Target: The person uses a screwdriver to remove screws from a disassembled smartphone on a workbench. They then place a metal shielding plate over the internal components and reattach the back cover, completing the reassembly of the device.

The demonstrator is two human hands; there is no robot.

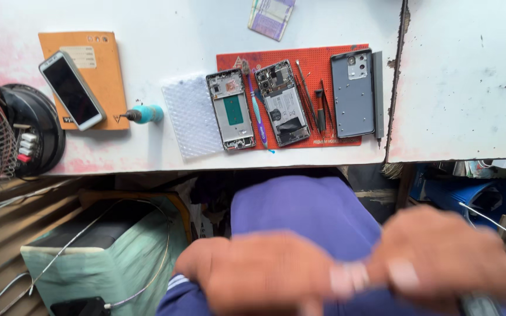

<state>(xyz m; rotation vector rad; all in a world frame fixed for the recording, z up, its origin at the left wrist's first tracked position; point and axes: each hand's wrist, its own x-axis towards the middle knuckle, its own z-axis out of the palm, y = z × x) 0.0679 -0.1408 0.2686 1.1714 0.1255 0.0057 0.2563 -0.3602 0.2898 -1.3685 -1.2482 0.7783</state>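
Meeting low over lap, blurred hands: left hand (pixel 259 272) touches right hand (pixel 446 257); grip state unclear.

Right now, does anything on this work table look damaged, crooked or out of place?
Yes. The white tabletop is chipped and cracked along the dark gap between its two parts. The opened phone and frame lie tilted on the red mat, the frame hanging over its left edge. Both hands are blurred, below the table.

Worn white bench (pixel 165 23), pink stains, chipped paint, dark crack (pixel 398 88) splitting it into two slabs. Even daylight. Below: corrugated metal sheet (pixel 24 222), pale green box (pixel 118 251), blue container (pixel 475 196), loose cables.
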